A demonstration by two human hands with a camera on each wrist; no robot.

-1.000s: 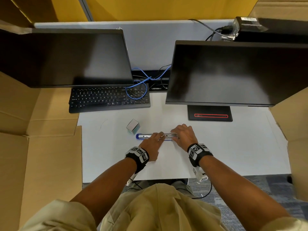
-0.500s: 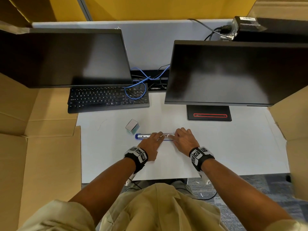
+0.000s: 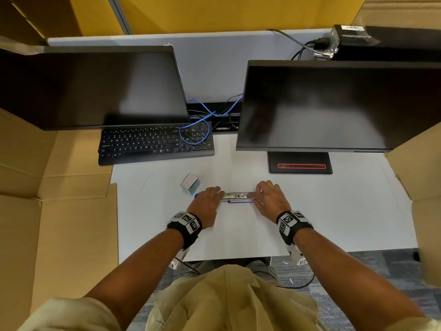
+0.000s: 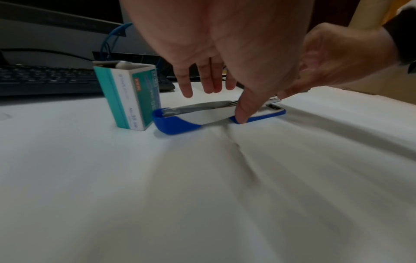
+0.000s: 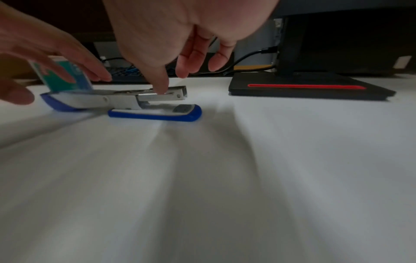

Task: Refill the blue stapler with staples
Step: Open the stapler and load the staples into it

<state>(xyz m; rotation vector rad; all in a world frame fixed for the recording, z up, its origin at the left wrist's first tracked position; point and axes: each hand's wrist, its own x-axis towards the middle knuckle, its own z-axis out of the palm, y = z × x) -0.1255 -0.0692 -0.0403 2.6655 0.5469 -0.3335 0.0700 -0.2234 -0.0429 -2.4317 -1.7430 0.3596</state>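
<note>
The blue and white stapler [image 3: 237, 196] lies opened flat on the white desk, its cover [image 4: 173, 124] swung out to the left and its metal magazine [image 5: 157, 97] over the blue base [image 5: 157, 114] to the right. My left hand [image 3: 206, 201] hovers over the cover with straight fingers, and its thumb [image 4: 243, 110] touches down by the base. My right hand [image 3: 269, 199] is over the magazine, with one fingertip [image 5: 161, 87] pressing on its top and the other fingers hanging loose behind. A teal and white staple box [image 4: 130, 94] stands upright just left of the stapler.
A black keyboard [image 3: 155, 144] and two dark monitors [image 3: 95, 87] [image 3: 334, 103] stand behind, with a black monitor foot [image 3: 300, 163] to the right rear. Cardboard flaps [image 3: 59, 223] [image 3: 424, 187] border the desk [image 3: 334, 223] on both sides.
My hands have spread slightly apart along the stapler, so more of the metal middle shows. The left hand now covers most of the cover; the stapler and box have stayed put.
</note>
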